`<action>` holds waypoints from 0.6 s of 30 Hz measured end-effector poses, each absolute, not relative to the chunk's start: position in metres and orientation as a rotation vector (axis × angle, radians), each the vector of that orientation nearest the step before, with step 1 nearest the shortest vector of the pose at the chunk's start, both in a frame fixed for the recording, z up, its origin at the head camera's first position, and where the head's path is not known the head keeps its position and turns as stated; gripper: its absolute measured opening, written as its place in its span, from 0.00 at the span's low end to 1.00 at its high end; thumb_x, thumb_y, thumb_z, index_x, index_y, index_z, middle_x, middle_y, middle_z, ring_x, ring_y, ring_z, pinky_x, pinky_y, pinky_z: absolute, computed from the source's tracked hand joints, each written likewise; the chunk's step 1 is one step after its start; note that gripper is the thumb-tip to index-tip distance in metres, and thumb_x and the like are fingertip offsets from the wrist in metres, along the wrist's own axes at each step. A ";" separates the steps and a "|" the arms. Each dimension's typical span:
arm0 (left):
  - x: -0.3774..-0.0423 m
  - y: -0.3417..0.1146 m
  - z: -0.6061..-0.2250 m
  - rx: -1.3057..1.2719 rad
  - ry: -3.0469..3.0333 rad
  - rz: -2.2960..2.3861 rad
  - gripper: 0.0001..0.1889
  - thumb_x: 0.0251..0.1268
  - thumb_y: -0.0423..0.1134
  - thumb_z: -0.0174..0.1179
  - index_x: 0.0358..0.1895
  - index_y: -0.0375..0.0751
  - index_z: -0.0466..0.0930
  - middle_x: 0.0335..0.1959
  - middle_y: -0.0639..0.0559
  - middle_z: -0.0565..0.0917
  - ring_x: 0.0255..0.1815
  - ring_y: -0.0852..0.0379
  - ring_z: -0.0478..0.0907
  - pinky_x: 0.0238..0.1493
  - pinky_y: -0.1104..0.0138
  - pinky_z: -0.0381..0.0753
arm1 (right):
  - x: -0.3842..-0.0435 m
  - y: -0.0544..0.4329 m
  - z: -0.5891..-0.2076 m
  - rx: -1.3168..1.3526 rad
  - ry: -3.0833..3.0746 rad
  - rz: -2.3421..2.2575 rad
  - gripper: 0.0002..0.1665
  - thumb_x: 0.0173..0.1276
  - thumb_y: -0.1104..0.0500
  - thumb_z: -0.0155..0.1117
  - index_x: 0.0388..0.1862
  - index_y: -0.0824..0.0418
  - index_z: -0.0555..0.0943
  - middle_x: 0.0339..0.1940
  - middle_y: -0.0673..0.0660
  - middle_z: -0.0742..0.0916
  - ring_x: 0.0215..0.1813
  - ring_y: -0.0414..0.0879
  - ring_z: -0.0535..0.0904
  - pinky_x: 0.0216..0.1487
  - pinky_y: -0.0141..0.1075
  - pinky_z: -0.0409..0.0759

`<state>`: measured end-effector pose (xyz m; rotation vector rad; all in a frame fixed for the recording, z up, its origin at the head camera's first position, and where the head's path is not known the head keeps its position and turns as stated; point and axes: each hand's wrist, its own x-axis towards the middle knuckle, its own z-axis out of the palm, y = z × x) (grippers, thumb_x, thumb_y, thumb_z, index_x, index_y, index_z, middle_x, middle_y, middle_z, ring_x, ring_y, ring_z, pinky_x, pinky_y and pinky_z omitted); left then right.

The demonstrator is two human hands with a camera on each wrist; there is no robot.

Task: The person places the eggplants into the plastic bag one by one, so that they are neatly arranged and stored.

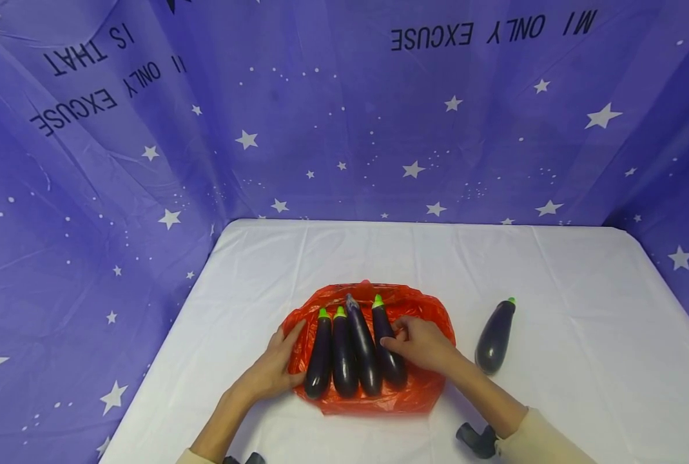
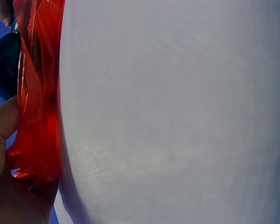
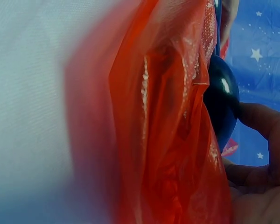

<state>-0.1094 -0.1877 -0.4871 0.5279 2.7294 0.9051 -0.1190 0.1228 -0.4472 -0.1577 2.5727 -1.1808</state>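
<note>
Several dark purple eggplants lie side by side on a crumpled red plastic bag (image 1: 379, 405). Most have bright green stem ends; one eggplant (image 1: 363, 348) has a greyish tip. My right hand (image 1: 425, 345) holds the rightmost eggplant (image 1: 386, 345), thumb on its upper side. In the right wrist view, the thumb meets that eggplant's rounded end (image 3: 222, 93) beside the red film. My left hand (image 1: 271, 368) rests at the bag's left edge with extended fingers, its thumb near the base of the leftmost eggplant (image 1: 319, 361). Red film (image 2: 39, 116) lies beside the thumb in the left wrist view.
Another eggplant (image 1: 496, 338) lies apart on the white-covered table (image 1: 582, 361), right of the bag. A black device part (image 1: 477, 441) shows under the right forearm. Blue curtains with white stars (image 1: 344, 129) stand behind the table and at both sides.
</note>
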 end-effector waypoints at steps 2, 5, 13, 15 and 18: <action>-0.109 -0.187 -0.487 0.529 2.731 0.911 0.50 0.46 0.37 0.70 0.74 0.39 0.51 0.69 0.33 0.55 0.69 0.39 0.53 0.65 0.48 0.61 | -0.119 0.122 -0.447 -0.158 2.573 -1.181 0.18 0.58 0.50 0.71 0.38 0.60 0.78 0.18 0.50 0.78 0.22 0.41 0.72 0.24 0.34 0.72; -0.110 -0.187 -0.488 0.531 2.733 0.909 0.50 0.46 0.38 0.71 0.74 0.39 0.51 0.69 0.34 0.55 0.69 0.39 0.54 0.65 0.48 0.62 | -0.119 0.121 -0.447 -0.168 2.577 -1.183 0.18 0.57 0.51 0.71 0.39 0.62 0.78 0.18 0.50 0.77 0.22 0.41 0.72 0.25 0.33 0.73; -0.110 -0.187 -0.488 0.524 2.736 0.906 0.52 0.45 0.41 0.73 0.74 0.40 0.51 0.68 0.36 0.58 0.68 0.41 0.55 0.64 0.48 0.62 | -0.119 0.117 -0.448 -0.184 2.589 -1.167 0.19 0.57 0.52 0.71 0.40 0.62 0.78 0.18 0.49 0.77 0.22 0.41 0.72 0.27 0.33 0.74; -0.109 -0.187 -0.488 0.523 2.737 0.909 0.52 0.44 0.41 0.74 0.74 0.40 0.52 0.66 0.35 0.58 0.68 0.41 0.56 0.64 0.49 0.63 | -0.119 0.116 -0.449 -0.179 2.590 -1.158 0.19 0.57 0.51 0.71 0.40 0.62 0.78 0.17 0.49 0.77 0.22 0.41 0.72 0.26 0.33 0.74; -0.109 -0.187 -0.487 0.522 2.736 0.912 0.54 0.41 0.38 0.75 0.74 0.40 0.52 0.65 0.35 0.59 0.67 0.41 0.57 0.64 0.50 0.63 | -0.119 0.115 -0.452 -0.187 2.581 -1.152 0.18 0.57 0.52 0.71 0.39 0.61 0.78 0.17 0.49 0.77 0.21 0.41 0.72 0.26 0.33 0.73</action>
